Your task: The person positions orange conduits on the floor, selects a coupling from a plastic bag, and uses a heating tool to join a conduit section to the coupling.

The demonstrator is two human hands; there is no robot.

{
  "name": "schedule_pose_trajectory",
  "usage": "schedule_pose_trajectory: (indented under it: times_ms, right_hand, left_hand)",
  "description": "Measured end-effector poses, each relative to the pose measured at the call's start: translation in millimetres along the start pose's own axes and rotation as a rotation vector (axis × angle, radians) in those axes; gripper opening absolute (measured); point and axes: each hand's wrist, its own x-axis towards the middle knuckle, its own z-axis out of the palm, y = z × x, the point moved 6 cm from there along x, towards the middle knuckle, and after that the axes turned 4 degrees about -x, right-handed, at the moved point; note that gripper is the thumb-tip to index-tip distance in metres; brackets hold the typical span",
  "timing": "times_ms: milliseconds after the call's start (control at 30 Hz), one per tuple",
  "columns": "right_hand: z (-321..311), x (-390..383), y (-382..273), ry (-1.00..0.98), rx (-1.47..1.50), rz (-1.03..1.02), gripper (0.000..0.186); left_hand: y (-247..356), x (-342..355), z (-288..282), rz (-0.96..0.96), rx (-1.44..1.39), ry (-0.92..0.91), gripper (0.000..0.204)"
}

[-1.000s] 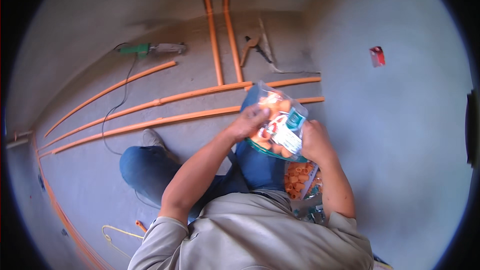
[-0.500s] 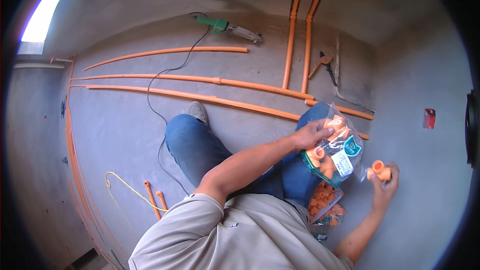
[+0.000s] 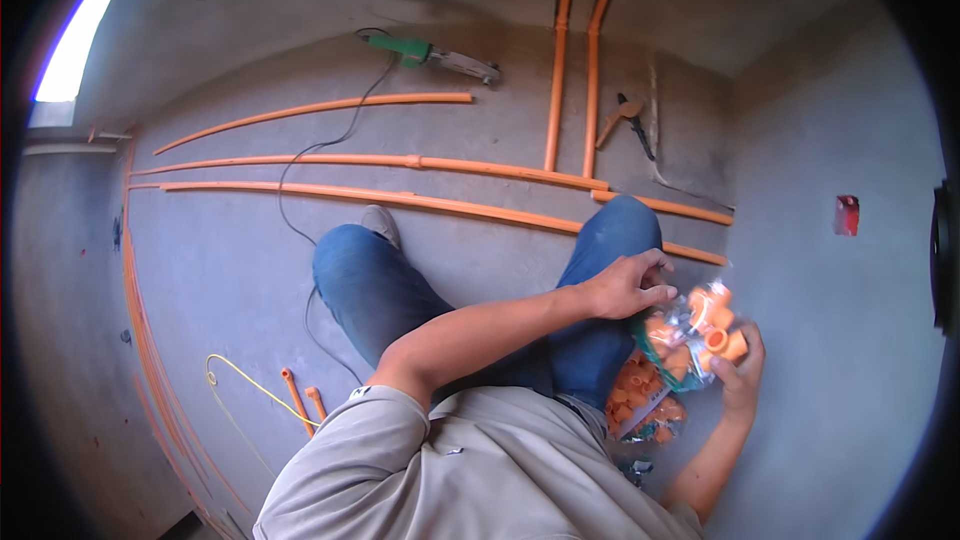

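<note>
My left hand (image 3: 632, 283) is at the left of a clear plastic bag of orange pipe fittings (image 3: 672, 348), thumb and fingers apart with nothing seen between them. The bag is smeared by motion and hangs or drops beside my right knee; whether it still touches the left hand is hard to make out. My right hand (image 3: 742, 372) grips an orange tee fitting (image 3: 722, 342) by its side, its round opening facing up. The fitting overlaps the bag in the picture. Below lies another bag of orange fittings (image 3: 630, 395), next to my right thigh.
Long orange pipes (image 3: 480, 213) lie across the grey floor ahead of my legs. Beyond them are a green pipe-welding tool (image 3: 410, 50) with a black cord and an orange-and-black pipe cutter (image 3: 628, 115). Two short pipes (image 3: 290, 390) and a yellow cord (image 3: 250, 368) are at left.
My left hand's fingers have come off the bag, which has moved down. My right hand has moved left, toward the bag, with the tee fitting. The view has shifted slightly.
</note>
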Motion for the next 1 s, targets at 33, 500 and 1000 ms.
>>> schedule_pose_trajectory:
  times_ms: [33, 500, 1000]
  right_hand:
    - [-24, -8, 24, -0.006, -0.024, 0.085, 0.049]
    - [-91, -80, 333, -0.35, -0.215, 0.806, 0.023]
    - [13, 183, 43, -0.178, -0.479, -0.152, 0.038]
  left_hand:
    - [4, 3, -6, 0.049, 0.052, 0.05, 0.038]
    - [96, -48, -69, 0.218, 0.458, 0.094, 0.025]
    - [116, -363, -216, -0.34, 0.618, 1.066, 0.038]
